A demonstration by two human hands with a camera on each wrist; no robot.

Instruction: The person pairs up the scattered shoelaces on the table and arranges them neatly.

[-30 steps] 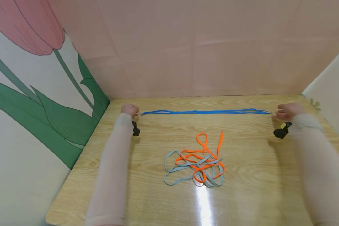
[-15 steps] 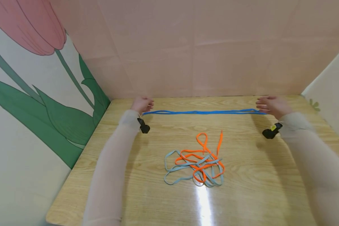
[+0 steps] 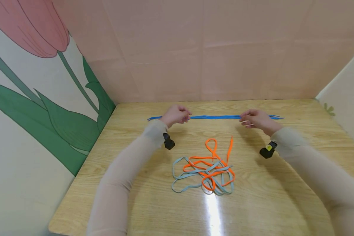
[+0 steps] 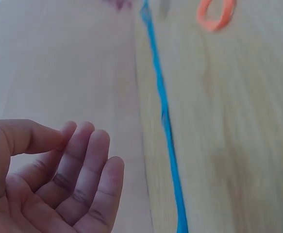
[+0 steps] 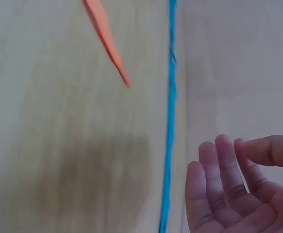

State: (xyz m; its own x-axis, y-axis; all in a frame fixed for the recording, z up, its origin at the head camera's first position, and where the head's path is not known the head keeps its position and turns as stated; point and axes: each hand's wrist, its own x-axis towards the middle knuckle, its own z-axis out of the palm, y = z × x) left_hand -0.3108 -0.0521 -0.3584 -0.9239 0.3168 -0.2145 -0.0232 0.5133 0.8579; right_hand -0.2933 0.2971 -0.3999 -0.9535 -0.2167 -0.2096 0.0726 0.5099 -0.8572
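Observation:
A blue shoelace [image 3: 215, 117], doubled into a narrow strip, lies straight across the far part of the table. Above its left half hovers my left hand [image 3: 175, 115], fingers relaxed and holding nothing; the left wrist view shows the lace [image 4: 165, 116] apart from the fingers [image 4: 97, 150]. My right hand [image 3: 258, 119] is over the lace's right half, also with loosely bent fingers [image 5: 226, 165] and nothing in them. Closer to me, an orange shoelace [image 3: 213, 144] lies tangled with a light grey-blue shoelace [image 3: 177, 177].
The wooden table [image 3: 153, 206] meets a pink covered wall [image 3: 200, 65] just behind the blue lace. A tulip-painted panel [image 3: 85, 131] borders the left side, and a pale panel [image 3: 348, 98] the right. Light glares on the table's near middle.
Both hands have moved inward from the blue lace's ends, the left one rightward and the right one leftward. All the laces stay where they were.

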